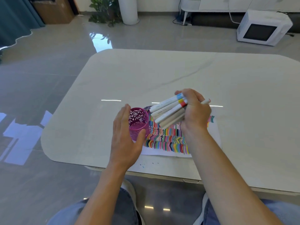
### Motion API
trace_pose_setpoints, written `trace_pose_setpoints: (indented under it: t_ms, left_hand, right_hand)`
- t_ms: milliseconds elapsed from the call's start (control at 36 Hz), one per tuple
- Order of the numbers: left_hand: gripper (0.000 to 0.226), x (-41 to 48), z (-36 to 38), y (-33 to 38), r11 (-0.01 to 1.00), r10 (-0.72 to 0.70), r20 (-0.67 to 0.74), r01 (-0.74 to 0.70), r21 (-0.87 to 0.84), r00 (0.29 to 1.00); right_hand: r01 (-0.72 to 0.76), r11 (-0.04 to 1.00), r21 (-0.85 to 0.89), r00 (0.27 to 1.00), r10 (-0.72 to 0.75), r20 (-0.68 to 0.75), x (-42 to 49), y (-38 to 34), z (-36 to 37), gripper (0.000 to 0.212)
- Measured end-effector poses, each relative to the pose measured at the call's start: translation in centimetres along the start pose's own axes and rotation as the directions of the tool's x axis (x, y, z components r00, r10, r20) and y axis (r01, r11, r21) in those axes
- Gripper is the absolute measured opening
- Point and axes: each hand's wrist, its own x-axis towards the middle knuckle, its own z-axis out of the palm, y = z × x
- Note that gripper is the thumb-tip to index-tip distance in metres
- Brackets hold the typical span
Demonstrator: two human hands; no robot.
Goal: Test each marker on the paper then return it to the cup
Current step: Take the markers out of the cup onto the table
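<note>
Table: pale, round-cornered, stone-look table (162, 70); it carries everything named below.
Paper: white sheet of paper (155, 152) covered in rows of short coloured test strokes, lying under the cup and spreading out to the cup's right.
Left hand: the left hand (125, 140) is on the cup's left and near side, with straight fingers along the left wall and the thumb against the near wall, so it holds the cup between them.
Right hand: the right hand (196, 114) is to the right of the cup, raised over the paper, with its fingers wrapped round a bundle of markers.
Cup: magenta cup with a cut-out pattern (138, 125), upright on the paper's left part, mouth open upward; no marker shows inside it.
Markers: bundle of white-barrelled markers with blue, yellow and red bands (168, 111), just right of the cup's rim and above it.
Long axis: the barrels slope from the right hand down and left, their free ends pointing at the cup's far right rim, close to it but apart.
Stray marker: one pale marker with a pinkish tip (205, 101) sticks out of the right hand on the side away from the cup.
Deciding relation: the cup lies left of and below the bundle, along the barrels' own line. By my judgement the right hand carries any move while the left only steadies.
</note>
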Motion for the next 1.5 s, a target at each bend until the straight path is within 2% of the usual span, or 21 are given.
trace_pose_setpoints:
  t_ms: [83, 167, 222, 306, 389, 472, 556, 694, 944, 1111, 1167, 1222, 1333, 1389, 1417, 1444, 1500]
  left_hand:
    - [0.05, -1.1, 1.7, 1.1, 0.973, 0.223, -0.124, -0.213, 0.092, 0.967]
    - [0.023, -2.1, 3.9, 1.3, 0.922, 0.363, -0.069, -0.348, 0.166, 0.929]
    - [0.023, -2.4, 5.0, 1.4, 0.897, 0.412, -0.019, -0.401, 0.185, 0.911]
    - [0.031, -2.3, 5.7, 1.7, 0.863, 0.457, 0.007, -0.445, 0.237, 0.889]
    - [0.04, -1.8, 5.7, 1.8, 0.859, 0.411, -0.043, -0.371, 0.353, 0.911]
    - [0.054, -1.2, 5.2, 1.4, 0.875, 0.277, -0.06, -0.227, 0.427, 0.959]
    - [0.059, -0.7, 4.6, 0.5, 0.881, 0.216, -0.073, -0.162, 0.444, 0.974]
    - [0.062, 0.1, 3.6, -0.7, 0.864, 0.24, -0.052, -0.189, 0.467, 0.969]
    - [0.065, 1.0, 2.1, -1.6, 0.89, 0.175, -0.04, -0.14, 0.433, 0.984]
    - [0.064, 0.8, 1.7, -1.6, 0.919, 0.188, -0.018, -0.17, 0.356, 0.982]
    - [0.063, 0.6, 1.7, -1.0, 0.932, 0.209, -0.026, -0.191, 0.308, 0.978]
    - [0.057, 0.2, 2.0, -0.2, 0.934, 0.255, -0.046, -0.233, 0.272, 0.966]
    - [0.037, -1.1, 3.3, 1.2, 0.932, 0.339, -0.034, -0.332, 0.144, 0.94]
    - [0.03, -1.9, 3.8, 1.8, 0.957, 0.289, 0.029, -0.29, 0.028, 0.957]
    - [0.029, -2.1, 3.9, 2.2, 0.978, 0.209, 0.088, -0.208, -0.02, 0.974]
    - [0.031, -2.3, 3.9, 2.6, 0.994, 0.094, 0.172, -0.082, -0.072, 0.981]
    - [0.039, -2.4, 3.9, 3.0, 0.96, -0.101, 0.35, 0.183, -0.21, 0.931]
  right_hand:
    - [-0.047, 0.999, -0.008, 0.997, 0.047, -0.061, 1.0, 0.3, -2.4, 0.026]
    - [-0.124, 0.99, -0.064, 0.985, 0.115, -0.127, 2.2, 1.1, -4.7, 0.021]
    - [-0.198, 0.975, -0.098, 0.967, 0.178, -0.184, 2.8, 1.8, -6.0, 0.013]
    - [-0.277, 0.95, -0.146, 0.944, 0.241, -0.223, 3.2, 2.6, -7.7, 0.017]
    - [-0.357, 0.917, -0.177, 0.918, 0.309, -0.249, 3.4, 3.1, -9.2, 0.015]
    - [-0.401, 0.895, -0.194, 0.902, 0.349, -0.253, 3.9, 3.0, -10.1, 0.04]
    - [-0.4, 0.889, -0.224, 0.905, 0.345, -0.248, 4.3, 2.9, -10.6, 0.048]
    - [-0.414, 0.875, -0.25, 0.898, 0.348, -0.271, 4.7, 1.9, -11.8, 0.047]
    - [-0.392, 0.879, -0.271, 0.897, 0.3, -0.325, 5.8, -0.2, -15.1, 0.048]
    - [-0.4, 0.863, -0.309, 0.897, 0.299, -0.325, 7.4, -1.6, -17.5, 0.062]
    - [-0.392, 0.857, -0.335, 0.903, 0.287, -0.32, 7.4, -1.9, -17.7, 0.058]
    - [-0.37, 0.857, -0.359, 0.917, 0.276, -0.288, 7.0, -1.9, -17.1, 0.046]
    - [-0.359, 0.829, -0.428, 0.933, 0.337, -0.13, 5.0, -1.0, -13.3, 0.015]
    - [-0.345, 0.813, -0.47, 0.931, 0.36, -0.062, 3.9, 0.2, -10.7, 0.013]
    - [-0.343, 0.805, -0.484, 0.927, 0.374, -0.034, 3.3, 1.0, -9.3, 0.012]
    - [-0.343, 0.8, -0.492, 0.92, 0.392, -0.004, 2.8, 1.7, -8.0, 0.011]
    - [-0.361, 0.78, -0.511, 0.896, 0.442, 0.041, 1.9, 3.2, -5.6, 0.016]
